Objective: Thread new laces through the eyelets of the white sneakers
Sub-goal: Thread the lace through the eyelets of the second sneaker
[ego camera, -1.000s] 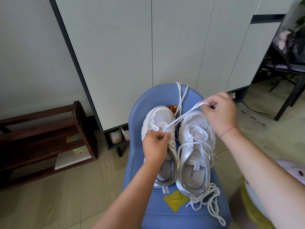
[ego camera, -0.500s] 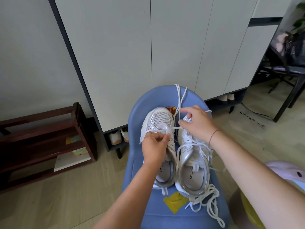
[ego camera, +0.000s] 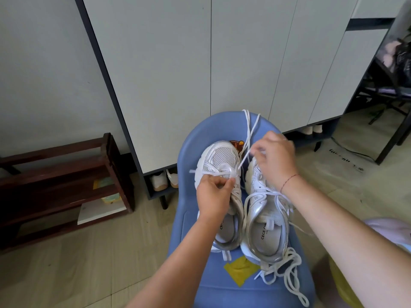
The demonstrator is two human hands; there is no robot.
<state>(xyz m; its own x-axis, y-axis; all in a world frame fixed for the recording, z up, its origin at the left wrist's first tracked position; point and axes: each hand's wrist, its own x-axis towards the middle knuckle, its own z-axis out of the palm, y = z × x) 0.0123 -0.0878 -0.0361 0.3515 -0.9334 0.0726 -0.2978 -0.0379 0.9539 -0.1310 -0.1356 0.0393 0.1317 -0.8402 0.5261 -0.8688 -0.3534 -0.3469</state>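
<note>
Two white sneakers stand side by side on a blue chair (ego camera: 191, 223), toes pointing away from me. My left hand (ego camera: 214, 196) rests on the left sneaker (ego camera: 220, 158) and pinches a white lace (ego camera: 242, 162) at the front eyelets. Above the right sneaker (ego camera: 264, 221), my right hand (ego camera: 275, 158) pinches the same lace, which runs taut from the left shoe up to its fingers. More lace trails over the chair back. A loose white lace (ego camera: 287, 274) lies tangled by the right sneaker's heel.
A yellow patch (ego camera: 239, 271) marks the chair seat. White cabinet doors (ego camera: 178, 74) rise right behind the chair, with shoes (ego camera: 164, 180) stored underneath. A dark wooden shoe rack (ego camera: 64, 181) stands on the left. A black table frame (ego camera: 391, 121) is at far right.
My right hand, after dropping close to the left shoe's toe, has lifted a little up and to the right, drawing the lace taut. The left hand stays on the left sneaker.
</note>
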